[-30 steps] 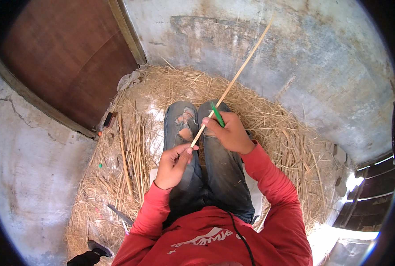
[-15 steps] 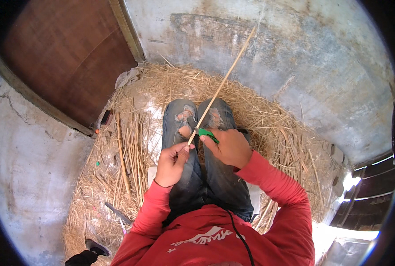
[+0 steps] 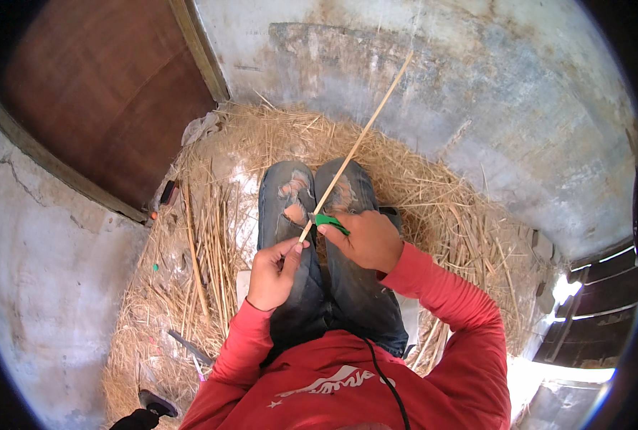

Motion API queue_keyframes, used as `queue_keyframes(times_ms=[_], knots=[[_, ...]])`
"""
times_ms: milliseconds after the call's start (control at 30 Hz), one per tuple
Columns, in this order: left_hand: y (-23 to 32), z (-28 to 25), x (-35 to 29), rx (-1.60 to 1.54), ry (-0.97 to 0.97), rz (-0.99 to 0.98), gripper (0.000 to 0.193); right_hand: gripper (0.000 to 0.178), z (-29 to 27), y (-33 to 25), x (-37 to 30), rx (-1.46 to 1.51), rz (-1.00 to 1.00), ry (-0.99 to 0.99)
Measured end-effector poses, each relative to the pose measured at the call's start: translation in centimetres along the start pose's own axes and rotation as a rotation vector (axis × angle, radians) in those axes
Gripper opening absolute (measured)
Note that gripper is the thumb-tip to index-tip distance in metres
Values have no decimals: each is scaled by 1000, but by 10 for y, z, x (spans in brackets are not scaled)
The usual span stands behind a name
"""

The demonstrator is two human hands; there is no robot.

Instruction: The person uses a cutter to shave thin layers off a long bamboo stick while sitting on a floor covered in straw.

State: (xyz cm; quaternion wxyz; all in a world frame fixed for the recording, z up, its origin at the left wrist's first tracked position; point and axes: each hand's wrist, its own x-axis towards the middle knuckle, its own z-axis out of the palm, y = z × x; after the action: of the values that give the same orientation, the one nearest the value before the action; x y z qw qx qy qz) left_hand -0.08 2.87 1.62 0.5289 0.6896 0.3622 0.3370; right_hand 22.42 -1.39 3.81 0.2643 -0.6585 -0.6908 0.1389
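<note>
A long, thin, pale bamboo strip (image 3: 365, 131) slants from above my knees up and to the right, across the view of the wall. My left hand (image 3: 276, 272) pinches its near end between thumb and fingers. Just beyond that grip, my right hand (image 3: 368, 240) is closed around a green-handled knife (image 3: 331, 223). Its short blade lies against the strip near the pinched end. The rest of the handle is hidden in my right palm. Both hands are above my lap, over my torn jeans (image 3: 279, 215).
Bamboo strips (image 3: 211, 244) lie on the left among shavings (image 3: 419, 172) spread round my legs. A dark flat tool (image 3: 190, 345) rests on the lower left. Someone's dark shoe (image 3: 158, 403) shows at lower left. A brown door panel (image 3: 111, 100) and a stained wall (image 3: 520, 122) stand ahead.
Both hands, with the strip and knife, have shifted slightly down and left in view. The strip's far end is a little lower. Both grips stay the same.
</note>
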Motion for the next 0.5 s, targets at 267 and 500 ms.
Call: queue_keyframes(times_ms=[267,500], knots=[[7,-32,-10,137,-95,-34,23,44,-54,117,49,-70,270,470],[-17,-71,-52,-123,-134,-237,26,70,-170,287,11,-6,564,902]])
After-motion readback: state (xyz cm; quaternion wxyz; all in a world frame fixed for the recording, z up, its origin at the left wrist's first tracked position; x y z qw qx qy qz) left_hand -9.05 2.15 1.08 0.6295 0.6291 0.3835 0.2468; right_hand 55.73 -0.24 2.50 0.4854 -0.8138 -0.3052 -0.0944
